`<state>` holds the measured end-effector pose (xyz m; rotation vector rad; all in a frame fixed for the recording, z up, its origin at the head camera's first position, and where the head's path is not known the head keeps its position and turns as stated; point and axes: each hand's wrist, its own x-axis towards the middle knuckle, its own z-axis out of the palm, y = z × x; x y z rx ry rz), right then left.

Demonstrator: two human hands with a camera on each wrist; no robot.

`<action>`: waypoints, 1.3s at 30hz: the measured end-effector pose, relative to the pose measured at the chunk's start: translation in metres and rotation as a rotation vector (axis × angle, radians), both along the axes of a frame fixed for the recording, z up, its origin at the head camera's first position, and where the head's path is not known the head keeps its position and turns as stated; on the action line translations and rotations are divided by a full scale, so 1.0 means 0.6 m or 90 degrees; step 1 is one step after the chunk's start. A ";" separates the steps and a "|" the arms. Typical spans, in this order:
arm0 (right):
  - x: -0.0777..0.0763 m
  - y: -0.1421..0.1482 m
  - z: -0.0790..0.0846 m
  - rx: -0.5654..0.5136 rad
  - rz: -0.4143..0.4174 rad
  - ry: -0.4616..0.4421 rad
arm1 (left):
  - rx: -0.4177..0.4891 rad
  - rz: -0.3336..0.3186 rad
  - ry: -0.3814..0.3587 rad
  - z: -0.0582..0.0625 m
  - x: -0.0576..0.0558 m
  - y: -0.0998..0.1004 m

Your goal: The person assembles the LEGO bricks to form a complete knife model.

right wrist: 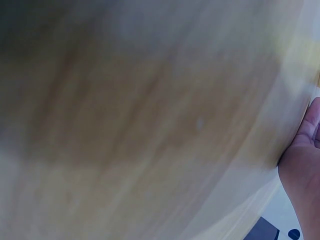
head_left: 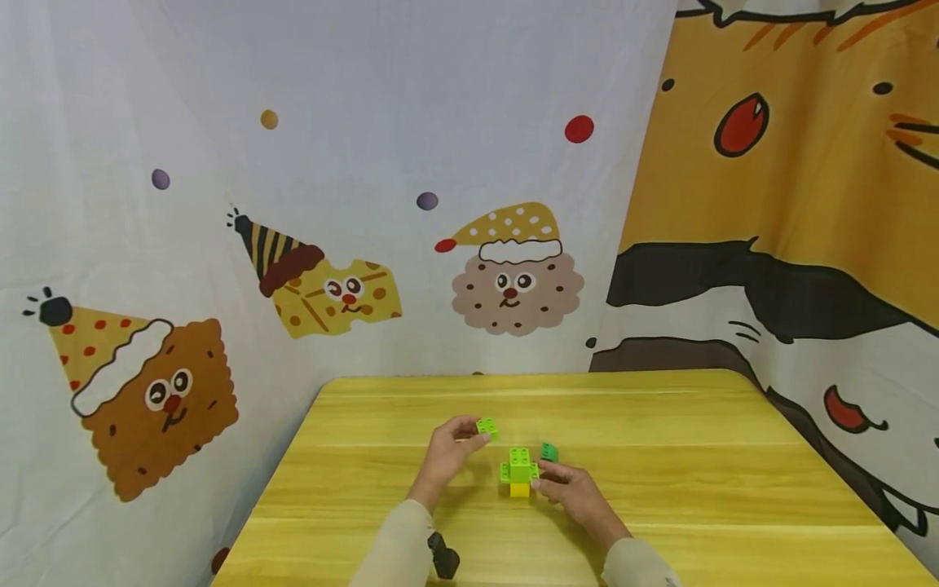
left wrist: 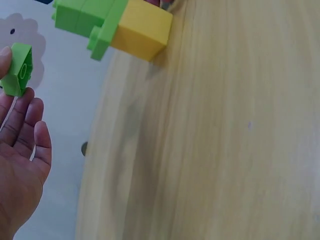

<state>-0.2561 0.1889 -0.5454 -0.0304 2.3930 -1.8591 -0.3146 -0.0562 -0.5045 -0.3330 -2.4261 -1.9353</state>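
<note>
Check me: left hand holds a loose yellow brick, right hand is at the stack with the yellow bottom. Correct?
One error: the loose brick in the left hand is light green, as the head view shows. The right hand is at the stack with the yellow bottom, as you said.

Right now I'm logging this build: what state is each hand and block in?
Left hand: pinching the loose brick.
Loose brick: light green, raised, unattached.
Right hand: holding the right end of the stack.
Stack: upright, assembled, yellow block lowest.
Dark green block: separate from the stack.
</note>
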 end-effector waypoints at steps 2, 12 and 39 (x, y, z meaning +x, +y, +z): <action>0.001 0.000 0.001 0.003 0.005 -0.002 | 0.005 -0.009 0.008 0.004 0.003 0.003; 0.003 0.000 0.001 -0.001 0.004 0.001 | -0.012 -0.044 0.044 0.027 0.020 0.024; 0.004 -0.001 0.005 -0.007 0.016 0.014 | -0.023 -0.098 0.013 0.018 0.030 0.047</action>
